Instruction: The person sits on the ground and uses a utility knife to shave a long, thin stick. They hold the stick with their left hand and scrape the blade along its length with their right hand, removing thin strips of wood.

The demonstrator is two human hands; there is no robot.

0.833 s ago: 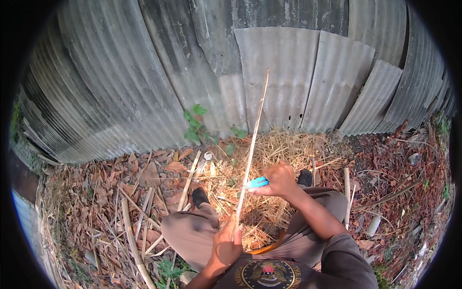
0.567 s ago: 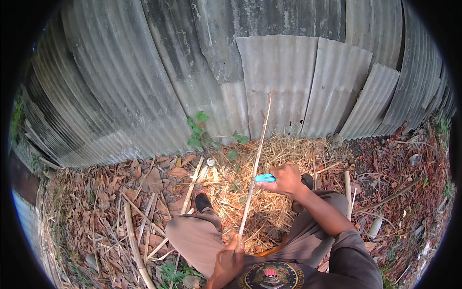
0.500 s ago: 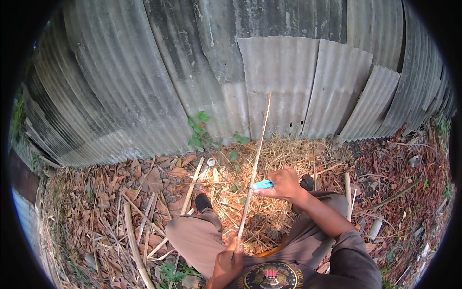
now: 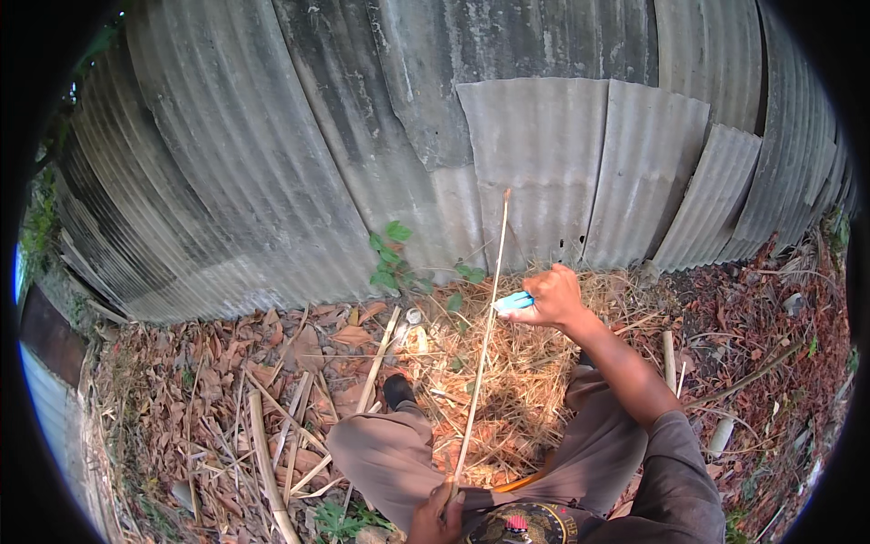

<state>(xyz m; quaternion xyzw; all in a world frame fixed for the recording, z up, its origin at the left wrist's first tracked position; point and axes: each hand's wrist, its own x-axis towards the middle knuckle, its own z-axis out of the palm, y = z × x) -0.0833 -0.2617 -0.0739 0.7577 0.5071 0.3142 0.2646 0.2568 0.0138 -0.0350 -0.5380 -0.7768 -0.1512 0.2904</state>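
A seated person looks down over their own lap at a long, thin, pale bamboo stick (image 4: pixel 480 349) that runs almost straight up the middle of the frame. Its long axis leans slightly to the right, from the lower centre, where the left hand (image 4: pixel 437 519) is closed around its near end just above the lap, up to a free tip that shows against the grey corrugated metal wall (image 4: pixel 272 181) behind. The right hand (image 4: pixel 551 299) sits just right of centre, about two thirds of the way up the stick and close beside it on its right. This hand is curled shut around a small light-blue tool (image 4: pixel 515 302), whose end points left and meets the stick; whether it is a blade or something else is too small to tell. So the stick lies directly left of the right hand, crossing in front of it nearly upright, while the left hand anchors the stick much closer to the body. The right forearm reaches up from the lower right corner across brown-trousered knees (image 4: pixel 390 453). Beneath the stick lies a patch of dry yellow straw (image 4: pixel 535 390), with brown fallen leaves (image 4: pixel 208 390) and more cut sticks on the ground at left, and a small green plant (image 4: pixel 390 254) growing at the foot of the wall.
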